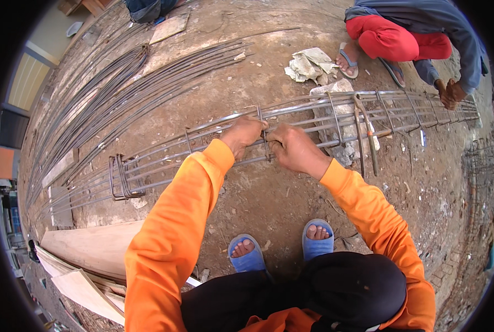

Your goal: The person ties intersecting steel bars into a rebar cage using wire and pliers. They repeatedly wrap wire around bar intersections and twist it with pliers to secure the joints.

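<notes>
Working near the middle of the rebar cage [291, 109], which lies low over the ground [263, 205], you have your left hand [243, 135] and right hand [298, 148] curled narrow on either side of one stirrup [267, 145]; what the fingertips pinch is hidden, so I cannot tell. Other stirrups [336, 117] already stand spaced along the cage, while a stirrup bunch [113, 176] at its left end appears unspread, so the job looks partly done.

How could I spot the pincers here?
Find the long metal-bar cage crossing the picture. To the right of the right hand, the pincers lie across its bars. Unlike the thin hoops nearby, they have two long handles joined at one end.
</notes>
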`<state>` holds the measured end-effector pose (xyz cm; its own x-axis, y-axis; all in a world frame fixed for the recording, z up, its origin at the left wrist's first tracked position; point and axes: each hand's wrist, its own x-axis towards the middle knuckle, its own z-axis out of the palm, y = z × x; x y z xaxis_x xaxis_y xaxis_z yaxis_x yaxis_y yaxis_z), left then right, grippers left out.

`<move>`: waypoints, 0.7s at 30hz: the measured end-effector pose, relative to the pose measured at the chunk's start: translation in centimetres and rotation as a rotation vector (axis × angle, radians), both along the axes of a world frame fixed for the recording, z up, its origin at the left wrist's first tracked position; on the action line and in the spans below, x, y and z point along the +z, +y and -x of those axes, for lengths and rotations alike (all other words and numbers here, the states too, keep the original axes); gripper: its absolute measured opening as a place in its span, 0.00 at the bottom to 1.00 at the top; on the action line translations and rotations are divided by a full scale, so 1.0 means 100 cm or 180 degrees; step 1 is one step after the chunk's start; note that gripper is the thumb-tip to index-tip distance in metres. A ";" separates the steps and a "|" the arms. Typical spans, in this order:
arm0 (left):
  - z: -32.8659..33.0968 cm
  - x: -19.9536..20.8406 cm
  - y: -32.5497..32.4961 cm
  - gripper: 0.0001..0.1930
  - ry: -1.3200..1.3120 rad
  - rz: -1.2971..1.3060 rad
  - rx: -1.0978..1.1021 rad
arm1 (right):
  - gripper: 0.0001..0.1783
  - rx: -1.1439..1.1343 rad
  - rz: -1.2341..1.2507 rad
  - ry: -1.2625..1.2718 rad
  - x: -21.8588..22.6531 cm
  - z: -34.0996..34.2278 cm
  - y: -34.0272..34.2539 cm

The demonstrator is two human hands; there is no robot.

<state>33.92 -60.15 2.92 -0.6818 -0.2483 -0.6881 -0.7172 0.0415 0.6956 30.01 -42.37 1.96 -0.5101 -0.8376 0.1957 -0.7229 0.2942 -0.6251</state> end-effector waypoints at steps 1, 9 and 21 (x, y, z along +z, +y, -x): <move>0.001 -0.004 -0.001 0.15 -0.0005 0.0010 0.0088 | 0.13 0.0037 0.0003 -0.0001 0.000 0.001 -0.001; -0.001 -0.006 0.005 0.18 0.0305 -0.0282 0.0075 | 0.21 -0.0413 -0.0110 -0.0808 0.011 0.008 -0.002; 0.003 0.015 0.011 0.28 -0.0035 -0.0177 0.0058 | 0.31 -0.0644 -0.0210 -0.3246 0.023 0.020 -0.001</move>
